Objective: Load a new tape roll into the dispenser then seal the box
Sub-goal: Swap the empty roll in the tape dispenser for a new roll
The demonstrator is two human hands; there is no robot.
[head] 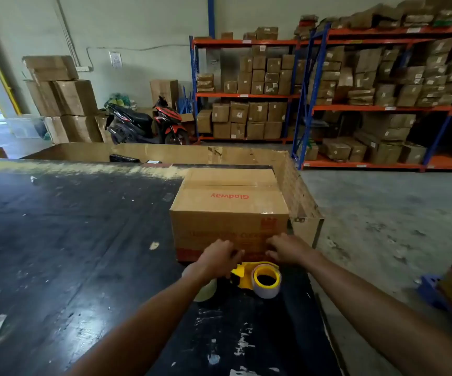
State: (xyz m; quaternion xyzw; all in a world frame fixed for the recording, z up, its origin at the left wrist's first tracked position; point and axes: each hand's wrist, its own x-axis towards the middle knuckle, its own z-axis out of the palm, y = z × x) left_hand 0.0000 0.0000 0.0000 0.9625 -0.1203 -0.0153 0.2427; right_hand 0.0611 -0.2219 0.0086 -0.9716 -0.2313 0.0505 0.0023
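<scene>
Box (228,213) ahead, dispenser (257,278) just below; bare tabletop (70,240) leftward.

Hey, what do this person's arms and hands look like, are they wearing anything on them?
Both arms are bare as far as the picture shows: no sleeves reach into view. The left hand and right hand have no gloves, and no watch, bracelet or ring shows, though blur would hide small details.

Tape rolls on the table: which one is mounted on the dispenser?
The roll with the yellow core, mounted on the yellow dispenser. The other pale roll lies loose under the left wrist.
</scene>
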